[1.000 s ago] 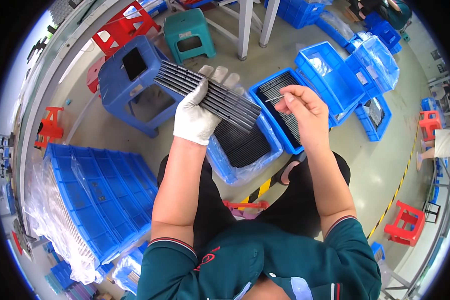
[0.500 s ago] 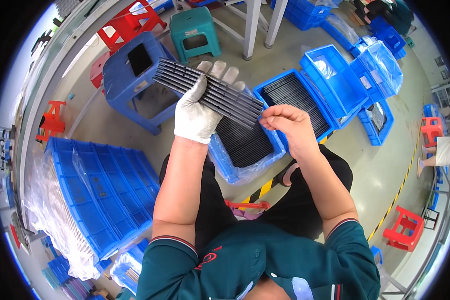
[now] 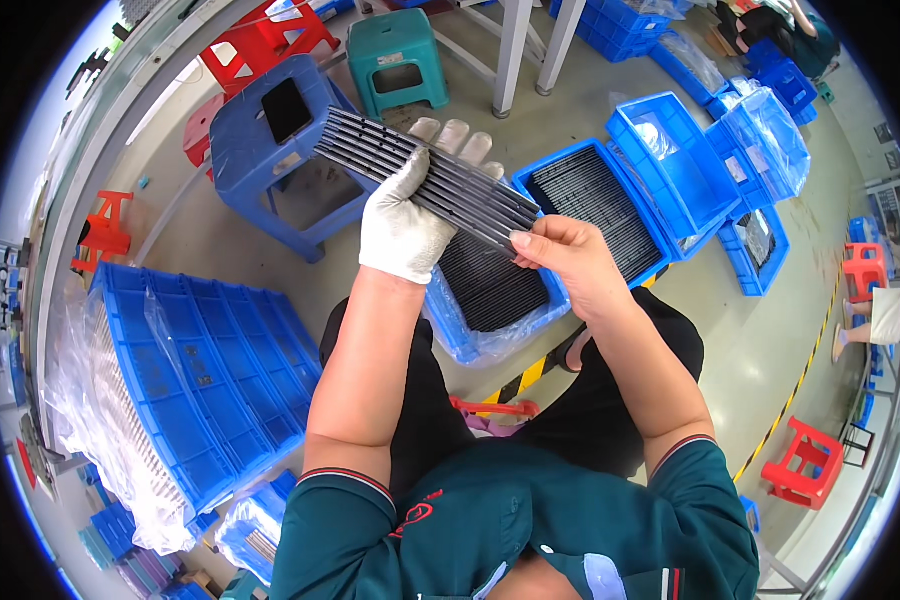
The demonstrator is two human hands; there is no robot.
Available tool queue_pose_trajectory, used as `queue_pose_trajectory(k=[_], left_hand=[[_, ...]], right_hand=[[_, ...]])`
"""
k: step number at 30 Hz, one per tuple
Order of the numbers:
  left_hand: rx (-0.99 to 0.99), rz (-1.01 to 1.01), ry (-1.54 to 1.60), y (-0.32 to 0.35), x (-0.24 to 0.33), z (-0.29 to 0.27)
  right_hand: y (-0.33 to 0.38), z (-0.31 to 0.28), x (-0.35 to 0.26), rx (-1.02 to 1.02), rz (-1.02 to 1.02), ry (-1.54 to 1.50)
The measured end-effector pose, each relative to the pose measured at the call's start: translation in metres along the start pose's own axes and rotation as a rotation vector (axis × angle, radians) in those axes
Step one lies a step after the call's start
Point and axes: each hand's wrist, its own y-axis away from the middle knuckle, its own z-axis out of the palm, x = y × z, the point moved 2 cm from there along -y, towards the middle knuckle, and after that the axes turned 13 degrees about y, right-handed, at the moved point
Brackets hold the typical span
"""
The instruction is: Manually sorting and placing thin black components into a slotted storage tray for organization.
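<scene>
In my gloved left hand (image 3: 407, 215) lies a flat bundle of thin black rods (image 3: 370, 146), held from below with the thumb over the top. My bare right hand (image 3: 568, 256) pinches the near right end of the same bundle between thumb and fingers. Below the rods stands a blue bin lined with clear plastic (image 3: 485, 346), filled with rows of similar black rods (image 3: 495, 290). Just right of it, a second blue bin (image 3: 642, 272) holds more black rods (image 3: 590, 195), partly hidden by my right hand.
Stacked blue crates (image 3: 205, 370) wrapped in plastic rise on my left. A blue stool (image 3: 245, 150) bearing a dark flat object (image 3: 287, 110) and a green stool (image 3: 395, 60) stand ahead. Empty-looking blue bins (image 3: 670, 165) sit at the right. A red stool (image 3: 805, 465) is farther right.
My right fingers, earlier just off or at the rod ends, now pinch the end of the bundle, thumb on top. Both hands and the rods have shifted slightly right in view.
</scene>
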Motion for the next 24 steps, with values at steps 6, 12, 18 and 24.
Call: queue_pose_trajectory(k=[6,12,18,24], left_hand=[[0.027,-0.006,-0.003,0.0019,-0.0035,0.0024],[0.004,-0.023,0.015,0.0003,-0.0042,-0.0006],[0.029,-0.003,-0.009,0.0002,-0.0021,-0.0016],[0.086,0.008,-0.02,0.0015,-0.0038,-0.0012]], right_hand=[[-0.0014,-0.0029,0.0077,-0.042,0.147,-0.144],[-0.0004,-0.003,0.0062,-0.06,0.159,-0.18],[0.0011,-0.0056,-0.0006,0.021,0.132,-0.118],[-0.0017,-0.006,0.0041,0.027,0.136,-0.164]])
